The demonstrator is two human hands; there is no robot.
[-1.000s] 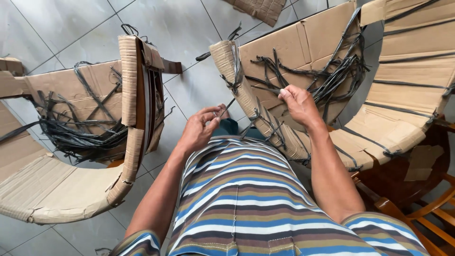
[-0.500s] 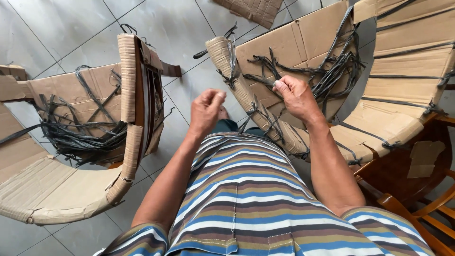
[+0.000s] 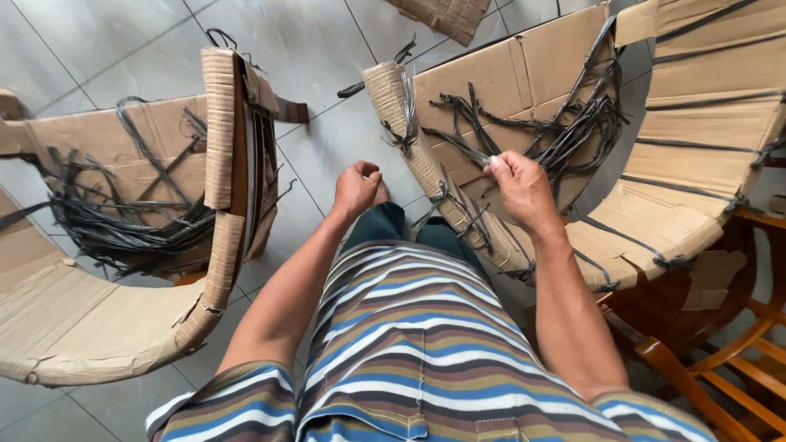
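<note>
My right hand (image 3: 522,190) is closed on a thin dark strap (image 3: 467,147) that runs from the tangle of straps (image 3: 565,131) on the cardboard-wrapped curved piece (image 3: 540,65) at the right. My left hand (image 3: 357,188) is a closed fist above my knee, apart from the cardboard; whether a strap end is in it I cannot tell. A second cardboard-wrapped curved piece (image 3: 90,319) with its own bundle of dark straps (image 3: 123,221) lies at the left.
Grey floor tiles (image 3: 295,49) lie between the two wrapped pieces. A wooden chair frame (image 3: 704,376) stands at the lower right. A loose cardboard scrap (image 3: 442,15) lies at the top. My striped shirt (image 3: 409,352) fills the bottom middle.
Both hands have risen and moved apart. The right hand has pulled its strap up and away from the cardboard edge; the left has closed into a fist.
</note>
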